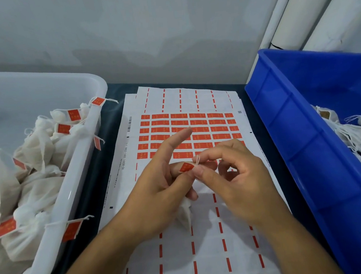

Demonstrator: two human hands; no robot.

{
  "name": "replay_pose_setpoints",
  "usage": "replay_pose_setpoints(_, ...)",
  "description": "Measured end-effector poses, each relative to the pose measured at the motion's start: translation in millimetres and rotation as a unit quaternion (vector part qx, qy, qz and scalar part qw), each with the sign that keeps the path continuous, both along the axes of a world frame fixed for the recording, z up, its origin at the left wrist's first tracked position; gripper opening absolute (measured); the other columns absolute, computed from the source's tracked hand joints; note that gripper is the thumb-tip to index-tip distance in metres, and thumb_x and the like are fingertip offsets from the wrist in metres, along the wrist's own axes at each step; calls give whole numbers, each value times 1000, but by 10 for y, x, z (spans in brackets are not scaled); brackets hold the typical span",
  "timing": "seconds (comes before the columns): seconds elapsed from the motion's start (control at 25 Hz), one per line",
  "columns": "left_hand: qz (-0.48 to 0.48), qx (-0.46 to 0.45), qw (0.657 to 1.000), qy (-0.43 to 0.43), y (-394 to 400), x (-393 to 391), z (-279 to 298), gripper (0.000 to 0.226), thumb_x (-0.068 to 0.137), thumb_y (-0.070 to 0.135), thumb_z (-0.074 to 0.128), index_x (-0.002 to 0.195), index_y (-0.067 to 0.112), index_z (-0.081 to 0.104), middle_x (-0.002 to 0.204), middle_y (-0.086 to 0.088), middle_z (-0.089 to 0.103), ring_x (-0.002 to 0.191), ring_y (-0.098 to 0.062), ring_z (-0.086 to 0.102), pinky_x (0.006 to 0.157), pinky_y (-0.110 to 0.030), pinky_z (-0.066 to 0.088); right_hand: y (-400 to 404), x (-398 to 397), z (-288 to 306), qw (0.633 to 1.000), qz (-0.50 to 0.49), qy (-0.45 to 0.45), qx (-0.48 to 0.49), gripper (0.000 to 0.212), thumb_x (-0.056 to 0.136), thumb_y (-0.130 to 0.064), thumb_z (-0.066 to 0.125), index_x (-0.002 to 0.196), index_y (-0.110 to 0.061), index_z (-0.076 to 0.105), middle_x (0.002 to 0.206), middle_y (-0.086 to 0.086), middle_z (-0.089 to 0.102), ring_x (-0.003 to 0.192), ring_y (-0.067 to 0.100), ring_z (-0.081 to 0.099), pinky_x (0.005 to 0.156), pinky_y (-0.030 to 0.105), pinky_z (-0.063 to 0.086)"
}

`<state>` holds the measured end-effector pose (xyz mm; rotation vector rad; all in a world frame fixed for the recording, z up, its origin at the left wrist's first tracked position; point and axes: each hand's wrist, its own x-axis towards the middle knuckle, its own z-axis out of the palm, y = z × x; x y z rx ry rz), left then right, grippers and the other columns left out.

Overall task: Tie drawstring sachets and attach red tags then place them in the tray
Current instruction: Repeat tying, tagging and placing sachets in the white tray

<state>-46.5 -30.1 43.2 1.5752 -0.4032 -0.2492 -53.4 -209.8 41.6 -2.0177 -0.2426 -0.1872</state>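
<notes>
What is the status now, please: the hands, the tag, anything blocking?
Left hand holds red tag and sachet. Right hand pinches drawstring at tag. Nothing blocks white tray.

- A dark, flat counter (109, 112) is lying under everything, showing between the bins.
- A pale grey painted wall (146, 32) is rising behind the counter.
- Two white round pipes (307, 10) are leaning up the right corner, one just beside the other.
</notes>
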Motion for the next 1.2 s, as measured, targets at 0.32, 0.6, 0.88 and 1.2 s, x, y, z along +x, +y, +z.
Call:
replay_pose_setpoints(0.32,27,53,998,-16,-31,-4,-69,60,99,18,62,138,59,41,106,20,65,92,-16,69,79,-23,57,40,0,27,998,-39,-25,33,5,96,-45,65,95,-40,65,99,-24,67,97,8,66,72,12,53)
replay_pose_setpoints(0.6,99,155,979,-84,-100,-46,-134,61,98,29,60,133,69,30,113,33,52,93,-4,60,72,-13,52,11,8,9,988,-112,5,105,16,88,-38,76,99,-35,65,98,-22,73,95,5,72,74,11,56)
replay_pose_setpoints(0.88,243,205,924,-214,-191,-73,-112,22,87,61,54,108,57,49,107,31,52,102,6,54,70,-3,44,86,-35,2,977,-137,11,165,29,79,-45,76,97,-29,60,98,-22,74,92,5,74,71,12,57)
replay_pose_setpoints(1.2,289,183,917,-204,-199,-62,-121,28,83,56,59,102,39,71,97,19,61,94,-1,58,66,-7,48,107,-58,-14,979,-110,-2,169,27,78,-44,75,90,-27,59,94,-23,75,92,1,74,69,9,55)
